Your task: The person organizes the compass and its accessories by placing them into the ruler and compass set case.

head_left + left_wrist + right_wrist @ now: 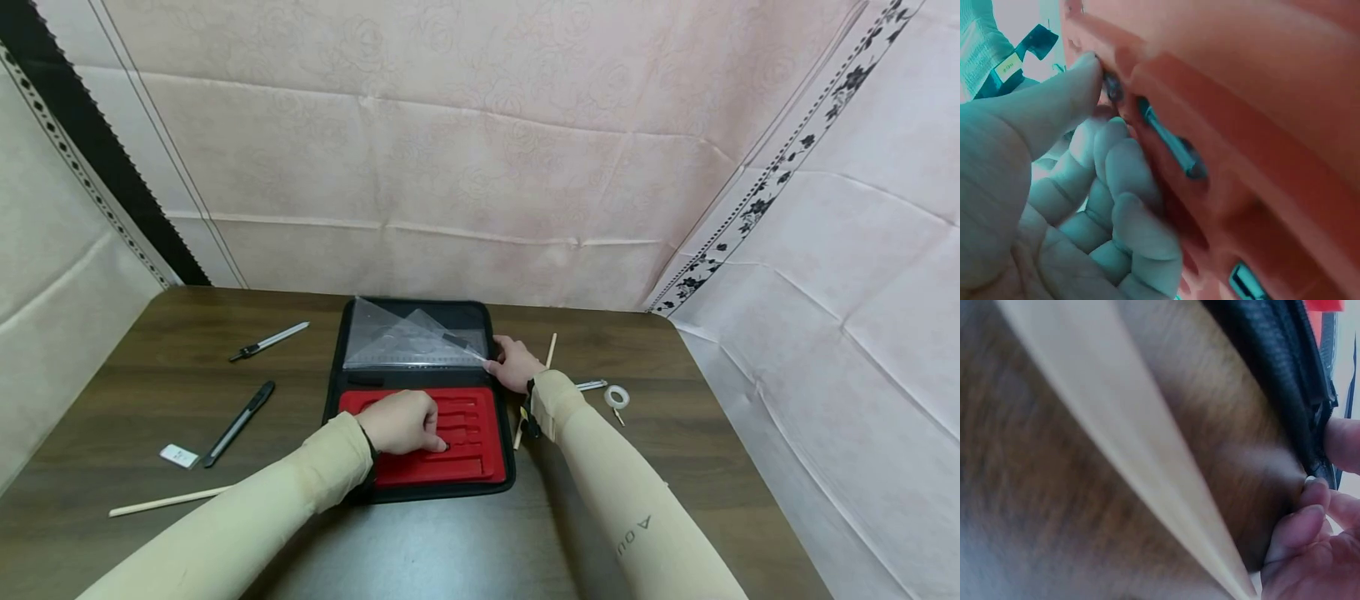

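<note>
A black zip case (420,498) lies unfolded on the table, with a red moulded tray (472,471) in its near half. Clear set squares (390,337) fill the pocket of its far half. Over the tray, my left hand (397,421) pinches a small dark metallic piece (1112,86) between thumb and fingertip, at one of the recesses. Beside it, a slim metal part (1175,147) sits in a slot, and a silver piece (1247,281) in another. My right hand (517,364) grips the case's right edge near the fold, its thumb on top and fingers beneath.
Left of the case lie a compass (270,342), a dark pen-like tool (240,423), a white eraser (179,456) and a wooden stick (168,502). To the right are a white ring-shaped roll (617,397) and another stick (551,350). Cloth walls border the table.
</note>
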`<state>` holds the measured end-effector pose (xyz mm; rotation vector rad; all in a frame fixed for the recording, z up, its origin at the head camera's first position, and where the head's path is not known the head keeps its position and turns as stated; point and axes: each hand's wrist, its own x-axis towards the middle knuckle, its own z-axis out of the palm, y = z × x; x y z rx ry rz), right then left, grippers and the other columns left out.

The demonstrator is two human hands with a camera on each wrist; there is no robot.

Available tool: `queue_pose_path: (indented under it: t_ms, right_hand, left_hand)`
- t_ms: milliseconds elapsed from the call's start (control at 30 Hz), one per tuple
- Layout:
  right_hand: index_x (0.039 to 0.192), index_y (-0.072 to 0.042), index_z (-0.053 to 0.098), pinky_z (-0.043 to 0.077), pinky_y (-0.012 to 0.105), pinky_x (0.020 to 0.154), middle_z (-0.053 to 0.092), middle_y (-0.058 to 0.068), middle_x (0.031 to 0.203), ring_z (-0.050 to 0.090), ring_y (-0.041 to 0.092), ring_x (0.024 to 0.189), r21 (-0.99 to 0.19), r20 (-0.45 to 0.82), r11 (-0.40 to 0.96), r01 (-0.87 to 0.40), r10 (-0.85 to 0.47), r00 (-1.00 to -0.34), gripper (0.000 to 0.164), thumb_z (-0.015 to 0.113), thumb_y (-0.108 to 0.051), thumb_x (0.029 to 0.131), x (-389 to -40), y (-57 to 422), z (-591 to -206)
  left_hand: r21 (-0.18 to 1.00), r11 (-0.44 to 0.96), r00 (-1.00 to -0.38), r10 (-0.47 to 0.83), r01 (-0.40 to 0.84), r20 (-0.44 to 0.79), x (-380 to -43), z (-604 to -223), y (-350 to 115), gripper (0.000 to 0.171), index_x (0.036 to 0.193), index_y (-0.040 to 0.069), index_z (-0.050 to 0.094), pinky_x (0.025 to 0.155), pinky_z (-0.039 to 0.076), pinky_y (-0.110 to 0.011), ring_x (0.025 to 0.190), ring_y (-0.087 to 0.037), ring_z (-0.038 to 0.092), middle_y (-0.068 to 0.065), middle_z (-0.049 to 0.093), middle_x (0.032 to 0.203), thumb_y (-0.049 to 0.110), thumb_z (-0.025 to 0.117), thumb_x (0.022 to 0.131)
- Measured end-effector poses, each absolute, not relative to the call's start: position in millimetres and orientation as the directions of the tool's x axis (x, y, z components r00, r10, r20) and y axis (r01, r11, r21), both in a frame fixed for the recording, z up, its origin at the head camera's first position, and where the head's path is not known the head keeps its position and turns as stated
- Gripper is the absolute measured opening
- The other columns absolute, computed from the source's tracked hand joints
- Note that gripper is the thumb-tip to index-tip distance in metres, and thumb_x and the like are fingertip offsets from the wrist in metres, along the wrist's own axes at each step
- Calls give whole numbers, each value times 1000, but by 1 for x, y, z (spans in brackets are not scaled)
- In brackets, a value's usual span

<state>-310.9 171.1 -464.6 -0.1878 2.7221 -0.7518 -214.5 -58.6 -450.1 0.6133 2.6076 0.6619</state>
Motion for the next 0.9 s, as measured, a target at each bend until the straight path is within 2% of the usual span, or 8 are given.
queue_pose_path:
  t_ms: [300, 567, 900]
  right_hand:
    - [151, -12, 28, 35, 47, 101, 51, 15, 127, 50, 27, 117, -527, -276, 850, -27, -201, -940, 62, 55, -32, 99, -310, 171, -465]
    - [152, -11, 27, 37, 45, 100, 51, 16, 128, 50, 27, 118, -524, -274, 851, -39, -212, -938, 63, 55, -31, 99, -311, 171, -463]
    - [151, -12, 27, 36, 46, 101, 51, 15, 126, 50, 26, 116, -518, -273, 855, -36, -205, -940, 62, 55, -32, 99, -312, 171, -465]
  left_hand:
    - [513, 808, -811, 491, 288, -318, -219, -449, -55, 38, 61, 14, 57, 51, 36, -28, 50, -13, 46, 1, 50, 52, 39, 78, 81]
    - [509, 830, -825, 443, 229, -351, -223, -451, -50, 38, 60, 12, 58, 51, 36, -28, 50, -14, 46, 0, 50, 51, 37, 81, 78]
    - [406, 890, -830, 380, 208, -408, -229, -447, -42, 39, 59, 12, 61, 52, 36, -29, 51, -14, 45, 0, 52, 52, 41, 83, 74]
